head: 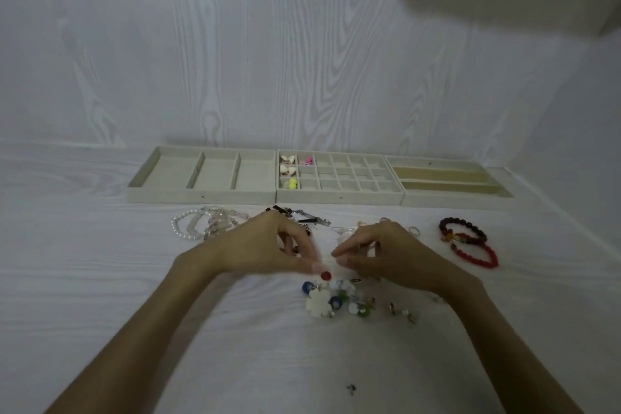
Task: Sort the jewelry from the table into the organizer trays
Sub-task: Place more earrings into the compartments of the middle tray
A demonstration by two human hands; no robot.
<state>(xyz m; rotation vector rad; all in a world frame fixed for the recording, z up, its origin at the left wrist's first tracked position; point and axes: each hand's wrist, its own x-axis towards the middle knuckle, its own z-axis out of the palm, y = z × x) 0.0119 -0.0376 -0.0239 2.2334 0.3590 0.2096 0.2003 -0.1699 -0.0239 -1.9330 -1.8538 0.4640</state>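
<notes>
In the head view, the left hand is being held just above the white bench, its fingers curled, and a small red bead is being touched or pinched at their tips; which cannot be told. The right hand is being held close beside it, fingers bent with tips nearly meeting, nothing visibly grasped. A pile of mixed small jewelry is lying just near of both hands. Red bracelets are lying to the right, pearl bracelets to the left. Three organizer trays are standing in a row at the far side.
</notes>
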